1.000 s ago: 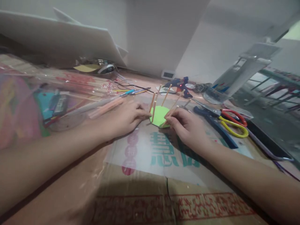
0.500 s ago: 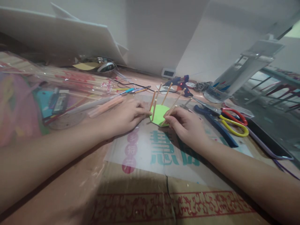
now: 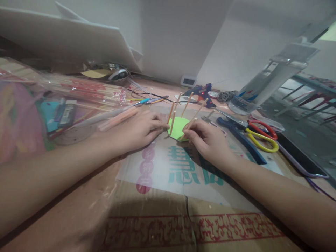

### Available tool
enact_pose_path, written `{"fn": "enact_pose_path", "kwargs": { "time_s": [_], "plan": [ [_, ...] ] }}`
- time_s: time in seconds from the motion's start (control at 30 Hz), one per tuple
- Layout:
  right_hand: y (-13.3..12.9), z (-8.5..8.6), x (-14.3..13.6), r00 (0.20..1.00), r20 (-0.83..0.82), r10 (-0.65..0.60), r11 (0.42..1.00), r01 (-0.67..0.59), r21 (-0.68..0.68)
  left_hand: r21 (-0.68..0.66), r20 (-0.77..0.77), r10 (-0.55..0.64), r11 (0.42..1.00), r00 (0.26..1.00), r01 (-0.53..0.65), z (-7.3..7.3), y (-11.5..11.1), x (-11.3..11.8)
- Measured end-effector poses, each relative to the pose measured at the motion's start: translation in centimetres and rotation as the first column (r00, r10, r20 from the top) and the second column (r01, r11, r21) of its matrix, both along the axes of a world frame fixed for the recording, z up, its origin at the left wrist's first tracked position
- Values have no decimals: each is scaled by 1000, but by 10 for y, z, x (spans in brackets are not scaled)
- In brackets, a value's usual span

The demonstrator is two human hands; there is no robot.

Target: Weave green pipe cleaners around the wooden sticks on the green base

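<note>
A small bright green disc with straight edges lies on a white printed sheet, and several thin wooden sticks stand up around its rim. My right hand pinches one short stick at the disc's near right edge between thumb and fingertips. My left hand rests at the disc's left side, its fingers close together and a fingertip touching the left edge near a stick. Whether anything lies between the left fingers is hidden.
Scissors with red and yellow handles, blue-handled pliers and a phone are at the right. Behind stand a glue gun and a clear bottle. Packaged sticks lie at the left, below a white board.
</note>
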State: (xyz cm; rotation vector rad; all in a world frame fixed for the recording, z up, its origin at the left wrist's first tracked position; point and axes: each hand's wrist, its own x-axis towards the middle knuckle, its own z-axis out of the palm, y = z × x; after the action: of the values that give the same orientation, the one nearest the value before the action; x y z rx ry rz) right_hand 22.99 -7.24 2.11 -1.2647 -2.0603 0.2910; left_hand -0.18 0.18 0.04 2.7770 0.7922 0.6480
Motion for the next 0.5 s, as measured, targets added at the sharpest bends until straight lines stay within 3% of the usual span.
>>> {"fn": "enact_pose_path", "kwargs": {
  "time_s": [0.5],
  "plan": [
    [0, 2, -1, 999, 31, 9, 1000, -8, -23, 7, 8, -8, 1000, 1000, 8, 1, -1, 0]
  ]
}}
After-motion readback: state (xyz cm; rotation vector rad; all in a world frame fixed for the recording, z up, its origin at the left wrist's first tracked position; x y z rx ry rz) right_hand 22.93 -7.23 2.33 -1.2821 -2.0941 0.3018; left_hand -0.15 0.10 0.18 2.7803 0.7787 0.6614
